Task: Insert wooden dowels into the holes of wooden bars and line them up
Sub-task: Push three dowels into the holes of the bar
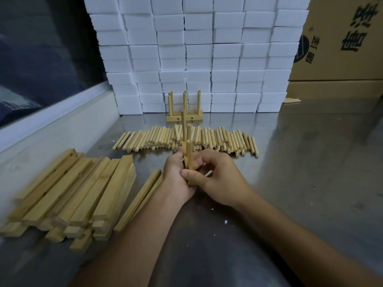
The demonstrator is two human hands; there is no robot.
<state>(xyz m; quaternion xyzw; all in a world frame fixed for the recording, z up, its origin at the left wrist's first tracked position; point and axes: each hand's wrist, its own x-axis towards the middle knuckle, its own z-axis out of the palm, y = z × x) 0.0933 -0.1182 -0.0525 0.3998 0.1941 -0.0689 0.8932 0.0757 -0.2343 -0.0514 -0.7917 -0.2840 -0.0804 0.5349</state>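
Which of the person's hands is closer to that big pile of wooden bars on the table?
The left hand. It sits just right of the pile of wooden bars, gripping the bar with dowels. The right hand grips the same piece from the far side, farther from the pile.

- The lower part of the held bar [189, 162] is covered by the hands: left [176, 179], right [215, 181].
- How many dowels sit in that bar cannot be told.
- The bar pile [68, 193] is blurred at its near ends.
- The cardboard box [342, 38] is cut off by the right edge.
- The foam block stack [196, 54] is cut off at the top.
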